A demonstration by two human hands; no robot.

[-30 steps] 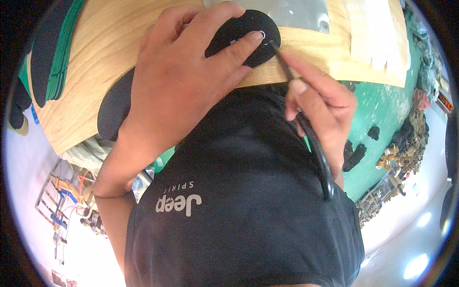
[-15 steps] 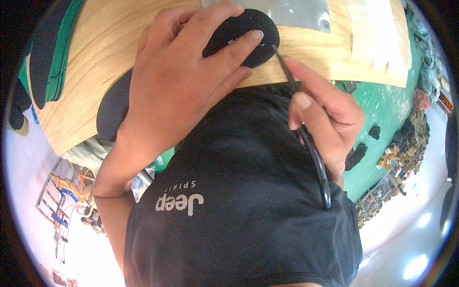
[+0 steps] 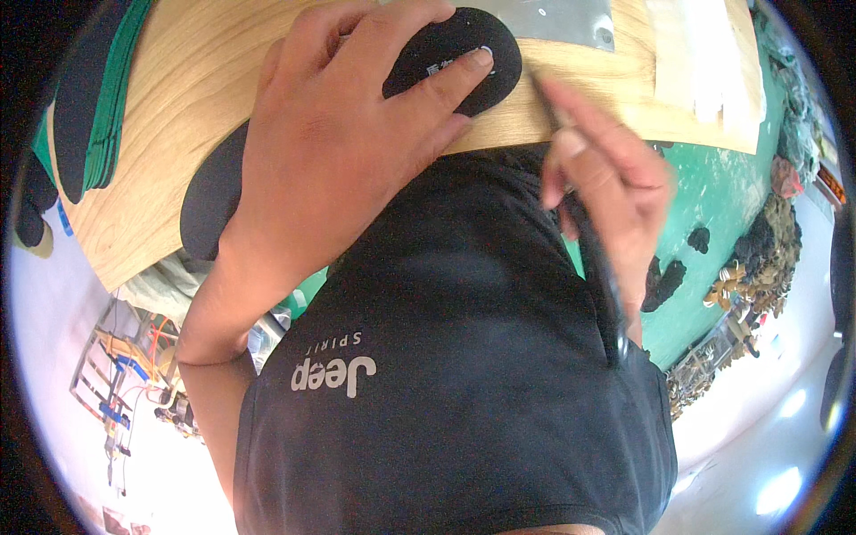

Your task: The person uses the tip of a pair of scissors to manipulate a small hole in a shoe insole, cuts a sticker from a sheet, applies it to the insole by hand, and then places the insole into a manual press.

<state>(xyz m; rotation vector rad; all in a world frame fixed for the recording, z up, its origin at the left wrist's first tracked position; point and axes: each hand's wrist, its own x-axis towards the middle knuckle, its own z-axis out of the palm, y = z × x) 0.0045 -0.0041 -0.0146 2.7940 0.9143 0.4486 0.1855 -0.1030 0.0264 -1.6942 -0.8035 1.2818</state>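
My left hand (image 3: 343,134) lies flat on a black insole (image 3: 464,53) on the wooden table (image 3: 196,80), fingers spread, the index fingertip pressing near the insole's heel end. My right hand (image 3: 606,192) is to the right of it, closed around a long thin black tool (image 3: 596,259) whose tip points up toward the table edge just right of the insole. The hand is blurred from motion. The other end of the insole (image 3: 214,192) shows under my wrist at the table edge.
A stack of dark and green insoles (image 3: 94,98) lies at the table's left. A grey metal plate (image 3: 562,18) and pale sheets (image 3: 704,62) sit at the far right of the table. Below are a green floor (image 3: 713,196) with black scraps (image 3: 664,281), and my black shirt (image 3: 446,357).
My right hand with the tool has drawn back from the insole, moving right and slightly down. My left hand stays pressed on the insole.
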